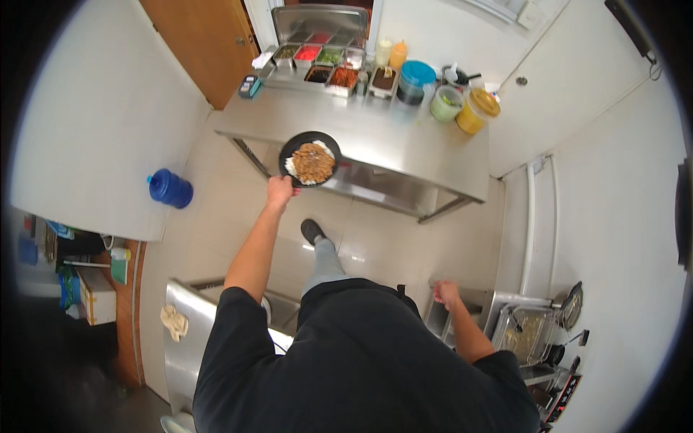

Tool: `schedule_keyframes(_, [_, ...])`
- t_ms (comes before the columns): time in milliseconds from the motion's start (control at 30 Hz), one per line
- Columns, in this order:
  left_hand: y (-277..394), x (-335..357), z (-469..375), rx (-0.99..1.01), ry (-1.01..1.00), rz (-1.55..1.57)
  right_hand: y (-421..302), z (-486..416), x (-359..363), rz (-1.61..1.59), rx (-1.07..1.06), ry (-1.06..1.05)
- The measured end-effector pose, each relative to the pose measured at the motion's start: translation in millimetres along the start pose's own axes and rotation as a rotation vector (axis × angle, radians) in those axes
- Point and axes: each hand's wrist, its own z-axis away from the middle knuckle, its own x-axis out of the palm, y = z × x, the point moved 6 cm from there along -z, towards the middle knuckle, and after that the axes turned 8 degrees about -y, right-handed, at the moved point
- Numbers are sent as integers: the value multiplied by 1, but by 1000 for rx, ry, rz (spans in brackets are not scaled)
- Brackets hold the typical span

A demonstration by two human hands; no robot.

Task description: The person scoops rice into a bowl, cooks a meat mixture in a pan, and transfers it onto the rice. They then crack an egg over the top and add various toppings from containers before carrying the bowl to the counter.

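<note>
My left hand [281, 192] grips the near rim of a round black dish [285, 151], held out at the front edge of a stainless steel table. White rice [291, 166] shows around a mound of brown chopped topping [313, 162] in the dish. Low on the right, my right hand [446, 294] hangs beside a steel unit, away from the dish. Its fingers look curled, but blur and the angle hide whether anything is in them.
On the steel table [357, 127], a lidded topping station [320, 24] stands at the back, with squeeze bottles [391, 54], a blue-lidded container [417, 73] and a yellow-lidded tub [477, 111] rightward. A blue water jug [170, 188] lies on the floor. A wire fryer basket [525, 335] sits right.
</note>
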Motion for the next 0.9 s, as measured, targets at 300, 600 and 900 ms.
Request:
schedule_keyframes(300, [20,46,-175,-5,-224,-113,-270,-6,149,-34,-505,59])
schedule_keyframes(600, [35,41,-200,-273,-504,157,-721,-43,282,934,-1241,219])
schedule_keyframes(900, [-64,-115,-121,-420,-81,114,-875,-195,372,1862,-778,259])
